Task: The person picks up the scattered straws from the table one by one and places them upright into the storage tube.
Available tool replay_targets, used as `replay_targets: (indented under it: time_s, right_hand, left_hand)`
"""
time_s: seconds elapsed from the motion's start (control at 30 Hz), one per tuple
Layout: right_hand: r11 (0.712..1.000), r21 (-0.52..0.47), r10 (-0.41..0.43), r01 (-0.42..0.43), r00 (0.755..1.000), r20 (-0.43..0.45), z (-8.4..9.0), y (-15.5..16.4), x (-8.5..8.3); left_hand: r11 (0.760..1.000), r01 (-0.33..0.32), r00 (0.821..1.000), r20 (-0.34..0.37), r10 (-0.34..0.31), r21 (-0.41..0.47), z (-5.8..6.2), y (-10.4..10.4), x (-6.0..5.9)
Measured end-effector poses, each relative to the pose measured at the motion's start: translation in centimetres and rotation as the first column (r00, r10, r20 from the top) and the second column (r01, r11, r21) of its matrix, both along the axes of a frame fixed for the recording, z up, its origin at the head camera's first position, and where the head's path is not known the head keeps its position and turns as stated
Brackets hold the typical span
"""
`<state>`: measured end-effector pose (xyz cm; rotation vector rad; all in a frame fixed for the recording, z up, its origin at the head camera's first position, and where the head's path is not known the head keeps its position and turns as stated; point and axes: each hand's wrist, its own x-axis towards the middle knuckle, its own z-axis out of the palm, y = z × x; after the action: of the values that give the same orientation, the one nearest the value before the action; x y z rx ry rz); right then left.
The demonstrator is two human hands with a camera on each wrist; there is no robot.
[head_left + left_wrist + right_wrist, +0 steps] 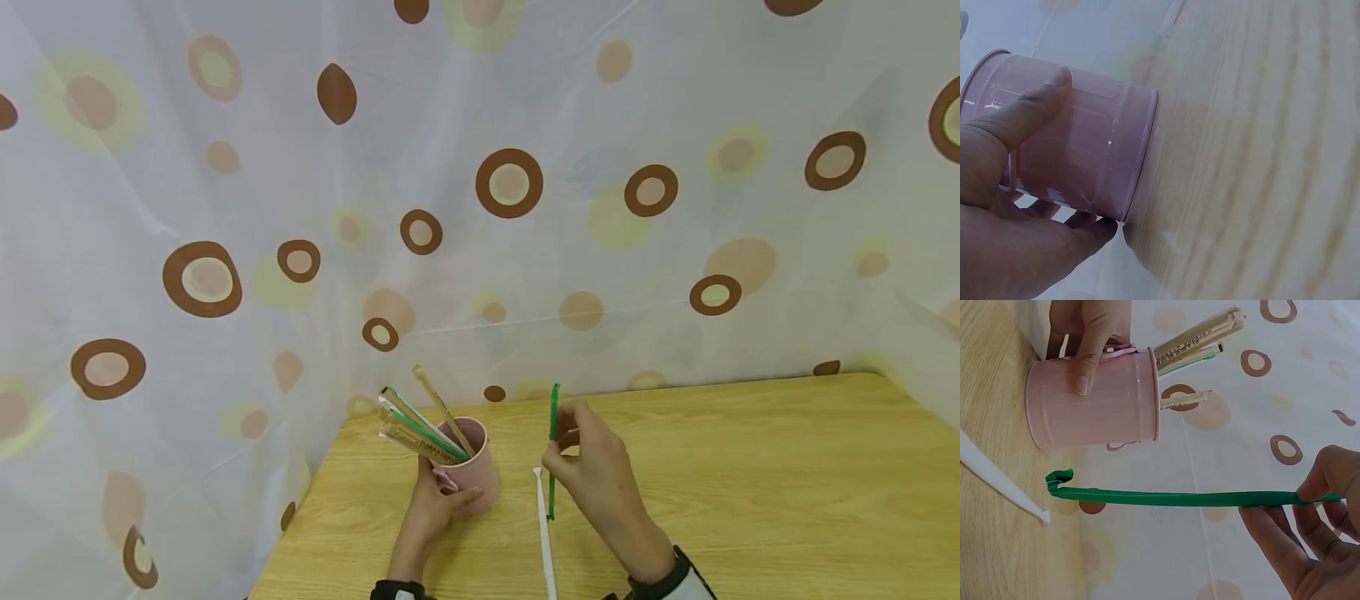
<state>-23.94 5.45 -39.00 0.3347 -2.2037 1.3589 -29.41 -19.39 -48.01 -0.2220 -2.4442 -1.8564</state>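
A pink cup (474, 475) (1085, 150) (1094, 403) stands on the wooden table (750, 483), with several wrapped straws (423, 425) (1200, 344) sticking out of it. My left hand (435, 508) (1010, 206) (1088, 337) grips the cup from the near side, thumb across its wall. My right hand (592, 475) (1316, 544) pinches a thin green wrapped straw (553, 450) (1172, 498) upright, to the right of the cup. A white wrapped straw (544, 533) (997, 478) lies flat on the table between my hands.
A white curtain with brown and yellow circles (480, 183) hangs close behind the table and around its left side. The table's left edge (300, 517) runs just left of the cup. Bare wood stretches to the right.
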Motion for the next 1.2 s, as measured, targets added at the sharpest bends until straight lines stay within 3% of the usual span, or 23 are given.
replay_targets:
  time_s: [0.53,0.9,1.2]
  right_hand:
    - [0.998,-0.036,0.048,-0.055,0.986,-0.160,-1.0,-1.5,0.1]
    - [0.992,-0.110,0.019,-0.066,0.923,-0.384,-1.6,-3.4,-1.0]
    - [0.991,-0.003,0.114,-0.131,0.872,-0.475,-0.4,-5.5,-2.9]
  left_hand:
    - [1.000,0.009,1.000,-0.013,-0.009,0.001,0.0,0.0,0.2]
    - [1.000,0.025,0.999,-0.021,-0.025,-0.001,0.2,0.3,-0.1]
    - [0.998,0.031,0.999,-0.014,-0.031,0.051,0.3,-0.1,0.0]
